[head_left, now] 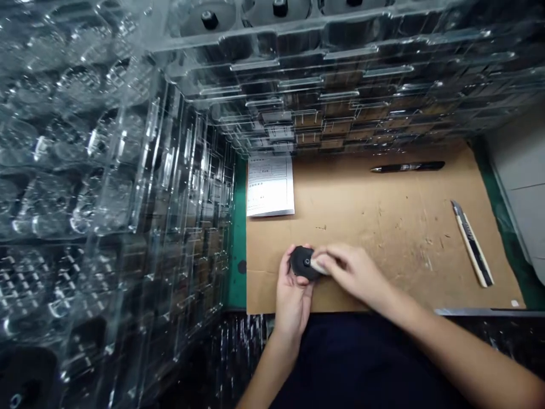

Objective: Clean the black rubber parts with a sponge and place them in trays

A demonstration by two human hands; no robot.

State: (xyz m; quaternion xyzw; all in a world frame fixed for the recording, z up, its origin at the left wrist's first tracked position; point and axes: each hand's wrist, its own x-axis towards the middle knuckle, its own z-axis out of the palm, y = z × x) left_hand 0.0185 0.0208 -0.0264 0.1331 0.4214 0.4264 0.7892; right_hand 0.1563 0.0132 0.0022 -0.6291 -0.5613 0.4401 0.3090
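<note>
My left hand [293, 284] is closed around the edge of a round black part [300, 264], a disc with a small raised post at its middle. Between the fingers of my right hand [351, 270] is a small whitish piece, perhaps cloth or an eraser [319, 266]; its kind is not clear. That piece touches the disc beside the post. Both hands are low over the near edge of a brown cardboard sheet [349, 210].
Tall stacks of clear plastic trays [281, 74] rise at the back and left [170, 216]; black parts sit in the top back one. A printed paper [271, 190], a black pen [409, 167] and a utility knife [472, 244] lie on the cardboard.
</note>
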